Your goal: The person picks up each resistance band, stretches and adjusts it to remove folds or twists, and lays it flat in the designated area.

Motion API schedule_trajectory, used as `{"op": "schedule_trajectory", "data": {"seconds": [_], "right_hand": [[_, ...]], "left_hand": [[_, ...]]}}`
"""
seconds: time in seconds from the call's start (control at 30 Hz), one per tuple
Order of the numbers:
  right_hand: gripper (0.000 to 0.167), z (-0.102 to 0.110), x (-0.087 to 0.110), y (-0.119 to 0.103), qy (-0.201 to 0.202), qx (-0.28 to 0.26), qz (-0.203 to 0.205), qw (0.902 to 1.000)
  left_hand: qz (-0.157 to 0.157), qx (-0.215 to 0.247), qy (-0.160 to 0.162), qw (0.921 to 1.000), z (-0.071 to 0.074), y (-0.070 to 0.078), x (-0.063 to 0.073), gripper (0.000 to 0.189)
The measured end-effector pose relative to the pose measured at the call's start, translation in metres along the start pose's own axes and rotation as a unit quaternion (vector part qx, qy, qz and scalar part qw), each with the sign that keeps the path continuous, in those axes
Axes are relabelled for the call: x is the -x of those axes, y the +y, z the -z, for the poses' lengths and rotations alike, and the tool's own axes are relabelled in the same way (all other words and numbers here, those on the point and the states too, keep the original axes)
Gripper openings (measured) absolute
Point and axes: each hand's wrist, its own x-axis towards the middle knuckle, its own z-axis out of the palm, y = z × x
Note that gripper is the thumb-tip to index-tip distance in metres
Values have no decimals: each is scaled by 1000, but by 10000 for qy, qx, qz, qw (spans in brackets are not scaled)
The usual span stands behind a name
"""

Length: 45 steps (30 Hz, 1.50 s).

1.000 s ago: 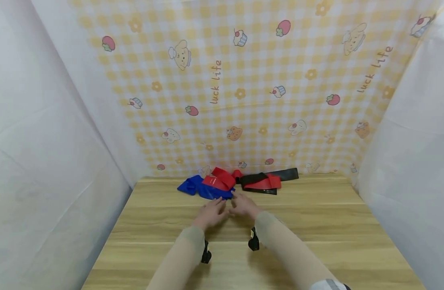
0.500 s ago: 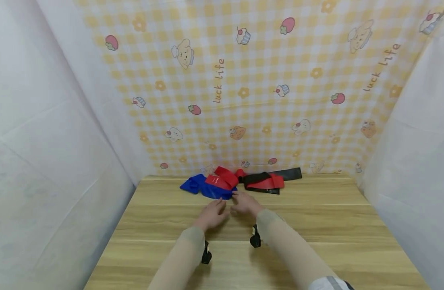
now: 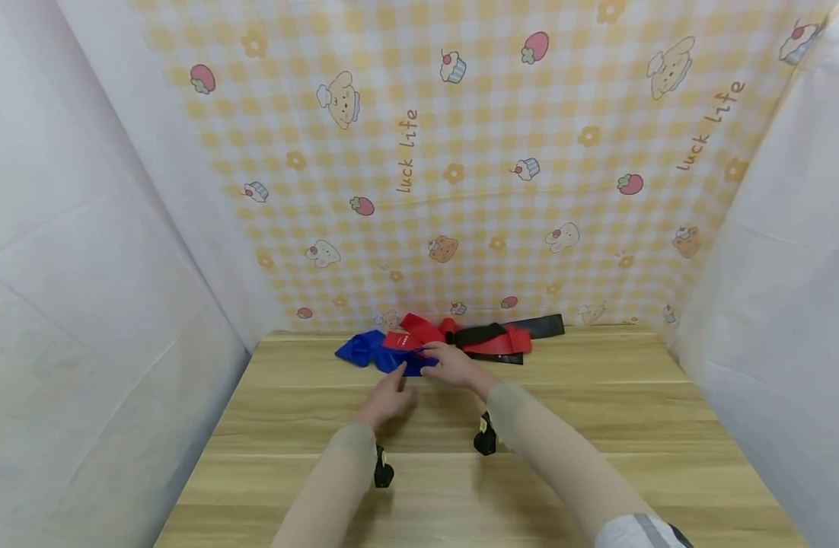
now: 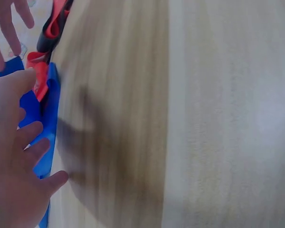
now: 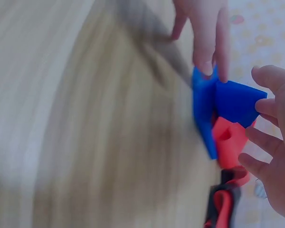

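A blue exercise band (image 3: 359, 351), flat and rubbery, lies loosely folded at the back of the table. Part of it stands raised as a flap, seen in the right wrist view (image 5: 240, 102). My right hand (image 3: 457, 368) reaches over the band from the right, its spread fingertips at the flap's edge. From the left, my left hand (image 3: 385, 399) extends its index finger to the band's front edge, fingers apart. Against the blue band lies a red band (image 3: 419, 327) with small white print. Farther right, a black band (image 3: 480, 336) is tangled with the red one.
The wooden table (image 3: 598, 426) ends at a yellow-checked cloth backdrop (image 3: 454, 228) right behind the bands. White sheets hang on the left (image 3: 104, 304) and right (image 3: 769, 289). A black camera mount sits under each wrist.
Both hands have moved onto the blue band, the right reaching farther left. Part of the blue band has risen and now overlaps the red band. The view has shifted slightly.
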Motion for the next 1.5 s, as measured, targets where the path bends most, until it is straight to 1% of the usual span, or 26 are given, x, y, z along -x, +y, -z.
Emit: {"op": "schedule_trajectory", "data": {"seconds": [0.07, 0.2, 0.4, 0.53, 0.63, 0.77, 0.9, 1.0, 1.1, 1.2, 1.37, 1.5], "right_hand": [[48, 6, -1, -6, 34, -80, 11, 10000], [49, 14, -3, -16, 136, -236, 105, 9996], [49, 24, -1, -30, 239, -395, 371, 9982], [48, 31, 2, -41, 339, -516, 580, 9964], [48, 37, 6, -49, 415, -725, 698, 9941], [48, 46, 10, -59, 452, -950, 887, 9905], [48, 53, 14, -68, 431, -1133, 1032, 9873], [47, 57, 17, -73, 427, -1229, 1137, 9850], [46, 61, 21, -77, 454, -1337, 1327, 9810], [45, 63, 25, -79, 473, -1481, 1481, 9767], [43, 66, 37, -81, 494, -1670, 1516, 9730], [40, 68, 53, -80, 524, -1880, 1393, 9708]], "left_hand": [[227, 181, 51, 9996, 3, 1, -1, 68], [467, 593, 144, 9970, 6, 1, -3, 73], [602, 1261, 323, 9897, 5, 0, -6, 78], [710, 1514, 423, 9850, 6, 4, -5, 80], [786, 1583, 418, 9834, 8, 6, -4, 80], [832, 1589, 392, 9830, 12, 4, -1, 77], [850, 1653, 493, 9813, 17, 7, 0, 73], [927, 1813, 548, 9775, 21, 10, -2, 71], [979, 1868, 524, 9761, 26, 13, -6, 68], [956, 1800, 539, 9775, 32, 16, -8, 64], [916, 1827, 708, 9763, 41, 13, -10, 62], [957, 2065, 816, 9703, 48, 8, -6, 63]]}}
